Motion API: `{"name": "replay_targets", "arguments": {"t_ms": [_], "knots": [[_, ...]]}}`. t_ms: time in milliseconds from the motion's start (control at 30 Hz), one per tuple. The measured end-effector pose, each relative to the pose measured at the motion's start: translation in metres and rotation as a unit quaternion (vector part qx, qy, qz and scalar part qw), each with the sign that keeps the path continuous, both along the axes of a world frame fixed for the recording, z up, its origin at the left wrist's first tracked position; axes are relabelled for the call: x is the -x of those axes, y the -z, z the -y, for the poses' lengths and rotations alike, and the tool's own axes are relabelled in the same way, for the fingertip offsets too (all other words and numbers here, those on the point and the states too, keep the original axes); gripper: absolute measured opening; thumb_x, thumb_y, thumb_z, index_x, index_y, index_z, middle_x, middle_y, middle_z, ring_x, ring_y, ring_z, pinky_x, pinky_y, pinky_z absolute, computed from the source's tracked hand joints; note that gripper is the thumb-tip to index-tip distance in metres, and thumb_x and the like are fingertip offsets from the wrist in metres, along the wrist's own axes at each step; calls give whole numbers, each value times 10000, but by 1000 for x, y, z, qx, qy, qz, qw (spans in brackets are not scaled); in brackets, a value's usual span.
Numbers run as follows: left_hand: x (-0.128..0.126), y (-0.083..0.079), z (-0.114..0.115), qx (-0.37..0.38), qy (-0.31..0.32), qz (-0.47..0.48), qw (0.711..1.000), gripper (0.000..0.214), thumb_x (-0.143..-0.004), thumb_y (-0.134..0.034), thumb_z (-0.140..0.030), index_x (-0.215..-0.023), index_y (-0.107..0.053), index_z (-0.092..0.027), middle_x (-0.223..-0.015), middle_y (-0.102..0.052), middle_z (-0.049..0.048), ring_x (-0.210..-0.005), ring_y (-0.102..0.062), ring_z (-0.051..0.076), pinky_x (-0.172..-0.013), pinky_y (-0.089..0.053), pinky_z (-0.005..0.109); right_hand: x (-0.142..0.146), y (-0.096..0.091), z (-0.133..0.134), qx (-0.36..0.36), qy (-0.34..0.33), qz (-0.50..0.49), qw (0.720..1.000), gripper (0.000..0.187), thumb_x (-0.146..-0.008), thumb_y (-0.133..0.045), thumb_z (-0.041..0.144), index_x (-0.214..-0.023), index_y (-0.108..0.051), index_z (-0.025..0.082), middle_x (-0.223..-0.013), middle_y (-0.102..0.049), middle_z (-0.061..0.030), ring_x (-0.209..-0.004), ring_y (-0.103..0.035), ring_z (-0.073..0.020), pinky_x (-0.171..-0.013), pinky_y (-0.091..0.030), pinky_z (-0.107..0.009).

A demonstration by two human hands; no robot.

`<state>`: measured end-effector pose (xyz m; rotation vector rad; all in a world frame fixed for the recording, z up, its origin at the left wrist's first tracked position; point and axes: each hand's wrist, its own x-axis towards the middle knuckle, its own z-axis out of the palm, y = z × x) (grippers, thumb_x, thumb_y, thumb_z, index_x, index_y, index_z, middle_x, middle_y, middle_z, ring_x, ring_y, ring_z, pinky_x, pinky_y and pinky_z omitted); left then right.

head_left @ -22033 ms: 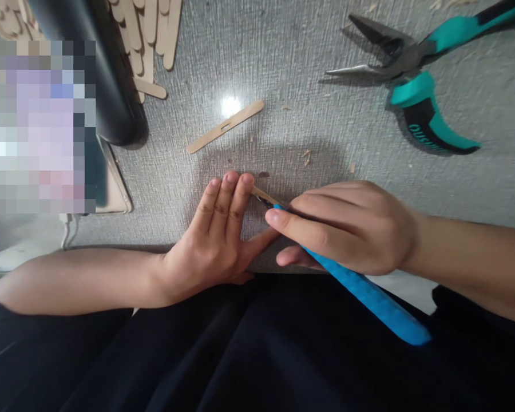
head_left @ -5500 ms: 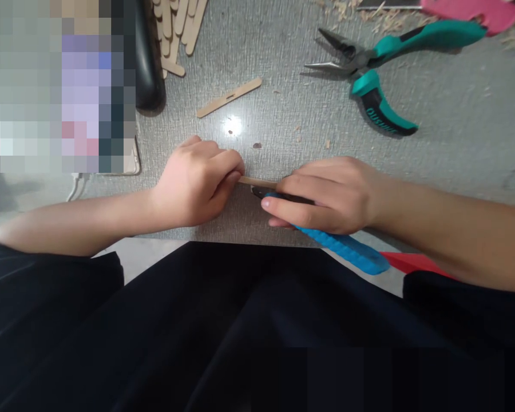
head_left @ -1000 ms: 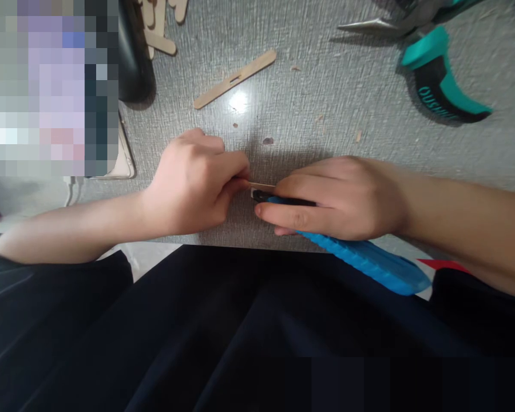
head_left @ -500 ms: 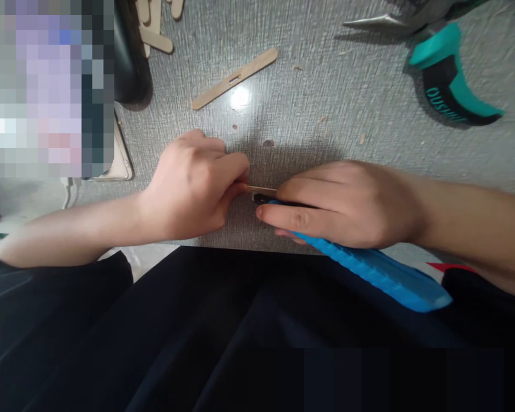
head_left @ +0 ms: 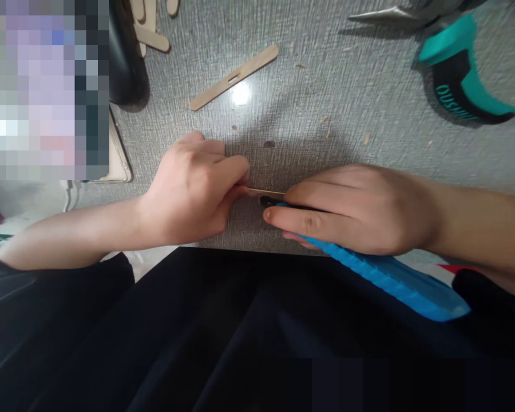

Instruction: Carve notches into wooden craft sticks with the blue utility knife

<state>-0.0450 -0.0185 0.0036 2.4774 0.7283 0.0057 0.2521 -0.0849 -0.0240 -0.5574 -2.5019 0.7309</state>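
My left hand is curled into a fist and pinches one end of a thin wooden craft stick against the grey textured table. My right hand is wrapped round a blue utility knife. The knife's dark tip sits against the stick just right of my left fingers. Most of the stick is hidden under both hands.
A second wooden stick with a slot cut in it lies farther back. Teal-handled pliers lie at the back right. More sticks and a black cylinder stand at the back left. Wood chips are scattered about.
My right hand and the knife have slid slightly to the right along the stick. The left hand keeps its grip in place.
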Motion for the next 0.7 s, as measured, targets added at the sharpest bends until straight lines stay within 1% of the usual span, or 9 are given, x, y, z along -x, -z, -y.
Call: {"name": "replay_targets", "arguments": {"t_ms": [100, 233, 367, 433, 533, 700], "knots": [[0, 0, 0, 0, 2, 2, 1000, 260, -1144, -541, -243, -901, -636, -256, -710, -543, 2, -676, -529, 217, -772, -397, 429, -2, 0, 1, -5, -3, 13, 1000, 369, -1326, -405, 204, -1399, -766, 175, -931, -793, -14, -751, -731, -166, -683, -583, -316], [-1, 0, 0, 1, 1, -4, 1000, 264, -1145, -538, -244, -903, -641, -260, -711, -549, 4, -681, -530, 225, -775, -387, 430, -2, -1, 1, 12, 1, 7, 1000, 381, -1321, -410, 199, -1381, -785, 164, -908, -787, -10, -739, -719, -167, -679, -585, -319], [-2, -2, -1, 5, -1, -17, 1000, 309, -1174, -504, -287, -900, -643, -259, -708, -554, 4, -685, -536, 220, -776, -391, 430, -1, -2, 2, 8, 13, 4, 1000, 388, -1319, -426, 217, -1349, -812, 197, -912, -803, -11, -741, -716, -174, -679, -589, -319], [-3, -3, -1, 10, -1, -17, 1000, 326, -1178, -494, -314, -889, -635, -260, -704, -550, 7, -685, -535, 218, -773, -391, 433, -1, -2, 2, 0, 18, 1, 1000, 367, -1311, -453, 215, -1333, -818, 196, -906, -804, -15, -735, -713, -177, -673, -591, -319], [-3, -3, -1, 18, -7, -17, 1000, 318, -1164, -490, -321, -880, -621, -262, -704, -551, 14, -686, -530, 221, -768, -382, 442, -1, -2, 3, -4, 18, -1, 1000, 353, -1306, -470, 212, -1320, -822, 186, -887, -797, -17, -724, -707, -179, -664, -594, -320], [-3, -3, -1, 35, -21, -18, 999, 275, -1130, -539, -299, -868, -614, -266, -693, -551, 17, -689, -530, 227, -770, -371, 449, -2, -3, 3, -2, 17, -3, 1000, 339, -1297, -489, 208, -1323, -827, 212, -909, -807, -15, -743, -722, -183, -678, -605, -322]]}}
